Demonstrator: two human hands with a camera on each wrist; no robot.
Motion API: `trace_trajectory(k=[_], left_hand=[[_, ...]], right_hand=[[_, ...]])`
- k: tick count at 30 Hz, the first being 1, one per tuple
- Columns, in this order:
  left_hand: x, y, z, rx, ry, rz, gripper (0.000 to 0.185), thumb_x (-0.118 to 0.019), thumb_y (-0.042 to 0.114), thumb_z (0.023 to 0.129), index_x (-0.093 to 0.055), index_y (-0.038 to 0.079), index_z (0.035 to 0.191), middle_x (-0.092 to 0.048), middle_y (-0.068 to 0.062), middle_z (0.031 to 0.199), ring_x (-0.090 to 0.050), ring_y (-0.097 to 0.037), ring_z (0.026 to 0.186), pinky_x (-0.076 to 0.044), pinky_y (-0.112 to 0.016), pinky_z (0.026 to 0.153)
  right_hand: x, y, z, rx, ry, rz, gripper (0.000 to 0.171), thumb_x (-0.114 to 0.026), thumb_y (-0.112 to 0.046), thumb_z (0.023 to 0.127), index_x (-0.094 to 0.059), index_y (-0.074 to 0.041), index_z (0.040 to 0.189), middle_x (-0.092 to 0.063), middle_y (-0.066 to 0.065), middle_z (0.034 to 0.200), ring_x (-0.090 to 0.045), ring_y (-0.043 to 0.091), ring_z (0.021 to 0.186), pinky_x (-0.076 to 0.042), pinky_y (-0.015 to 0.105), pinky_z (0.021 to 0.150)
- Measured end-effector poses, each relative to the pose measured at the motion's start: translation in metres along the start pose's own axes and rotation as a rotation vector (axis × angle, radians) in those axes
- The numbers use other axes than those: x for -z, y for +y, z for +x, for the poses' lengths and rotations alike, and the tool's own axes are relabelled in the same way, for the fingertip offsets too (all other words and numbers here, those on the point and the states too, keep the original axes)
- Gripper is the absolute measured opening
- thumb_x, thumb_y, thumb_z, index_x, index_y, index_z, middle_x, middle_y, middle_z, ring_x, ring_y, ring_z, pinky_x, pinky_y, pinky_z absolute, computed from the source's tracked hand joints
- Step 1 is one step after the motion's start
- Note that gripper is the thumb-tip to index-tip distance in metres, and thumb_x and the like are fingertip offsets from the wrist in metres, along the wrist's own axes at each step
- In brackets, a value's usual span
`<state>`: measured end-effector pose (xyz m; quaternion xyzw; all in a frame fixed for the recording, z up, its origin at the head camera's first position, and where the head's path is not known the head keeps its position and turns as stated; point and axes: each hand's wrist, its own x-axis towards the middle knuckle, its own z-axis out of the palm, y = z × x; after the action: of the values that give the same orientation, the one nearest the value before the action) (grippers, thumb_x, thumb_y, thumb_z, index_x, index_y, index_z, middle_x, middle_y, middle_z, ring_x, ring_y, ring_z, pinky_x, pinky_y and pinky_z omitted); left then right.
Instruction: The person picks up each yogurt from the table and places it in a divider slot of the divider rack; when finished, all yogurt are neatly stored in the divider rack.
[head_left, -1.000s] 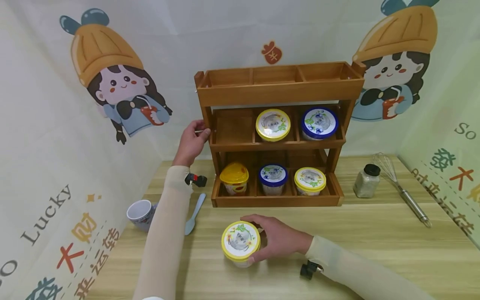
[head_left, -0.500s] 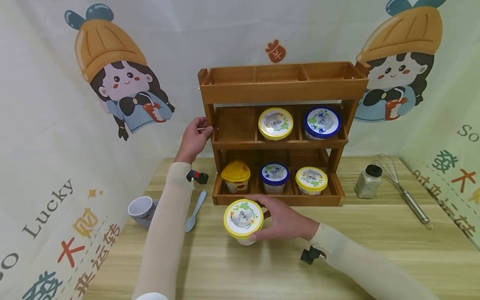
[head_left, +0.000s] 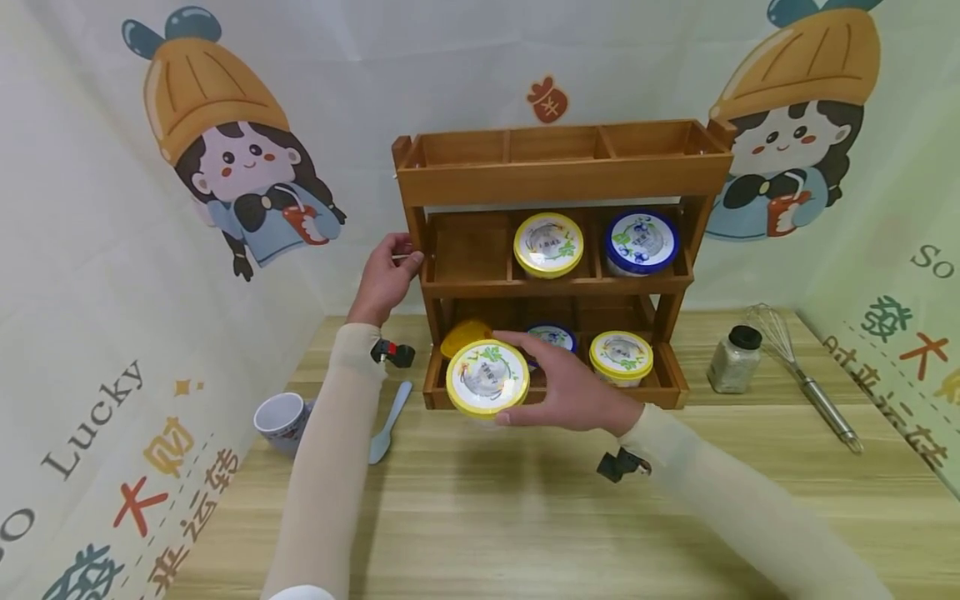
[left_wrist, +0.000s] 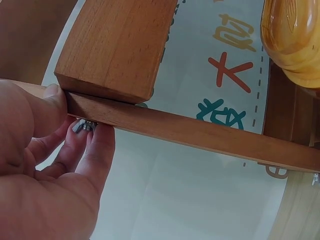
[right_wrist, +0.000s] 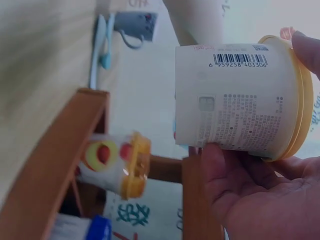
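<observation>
Centre frame, your right hand (head_left: 570, 390) grips the yellow-lidded cup (head_left: 487, 377) by its sides. It looks light, stiff and smooth-walled, so hold below the rim. Your left hand (head_left: 384, 279) pinches the wooden rack (head_left: 558, 179) post.

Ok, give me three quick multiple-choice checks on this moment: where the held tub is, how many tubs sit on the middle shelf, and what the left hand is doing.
1. Where is the yellow-lidded tub that the right hand holds?
A. Standing on the table
B. Lifted in front of the rack's bottom shelf
C. Inside the top tray

2. How many tubs sit on the middle shelf?
A. Two
B. None
C. Three

3. What is the left hand doing?
A. Lying flat on the table
B. Holding the blue spoon
C. Gripping the rack's left post

Answers: 1 B, the tub hangs clear of the table, in front of the lower tubs. 2 A, one yellow-lidded and one blue-lidded tub sit there, and the left compartment holds none. 3 C, the left wrist view shows fingers curled round the wood.
</observation>
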<state>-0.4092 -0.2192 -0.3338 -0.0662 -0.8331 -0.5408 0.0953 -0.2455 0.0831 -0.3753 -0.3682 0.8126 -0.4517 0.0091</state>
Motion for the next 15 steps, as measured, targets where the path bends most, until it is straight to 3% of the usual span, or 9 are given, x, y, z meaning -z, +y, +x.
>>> trace_trajectory(k=[10, 15], left_hand=[[-0.001, 0.003, -0.002, 0.010, -0.001, 0.006, 0.045, -0.054, 0.024, 0.112, -0.047, 0.010, 0.154, -0.053, -0.016, 0.148, -0.055, -0.032, 0.131, -0.050, -0.049, 0.114], [0.001, 0.002, -0.002, 0.015, 0.007, 0.005, 0.045, -0.055, 0.025, 0.112, -0.047, 0.011, 0.154, -0.053, -0.016, 0.149, -0.055, -0.032, 0.132, -0.050, -0.049, 0.115]], right_hand=[[0.032, -0.012, 0.025, -0.008, 0.102, -0.018, 0.103, -0.093, -0.032, 0.083, -0.034, -0.014, 0.165, -0.050, 0.006, 0.158, -0.059, 0.023, 0.134, -0.056, 0.045, 0.108], [0.044, -0.022, 0.048, 0.015, 0.139, -0.002, 0.102, -0.092, -0.027, 0.083, -0.032, -0.012, 0.165, -0.052, 0.010, 0.154, -0.064, 0.025, 0.128, -0.060, 0.040, 0.104]])
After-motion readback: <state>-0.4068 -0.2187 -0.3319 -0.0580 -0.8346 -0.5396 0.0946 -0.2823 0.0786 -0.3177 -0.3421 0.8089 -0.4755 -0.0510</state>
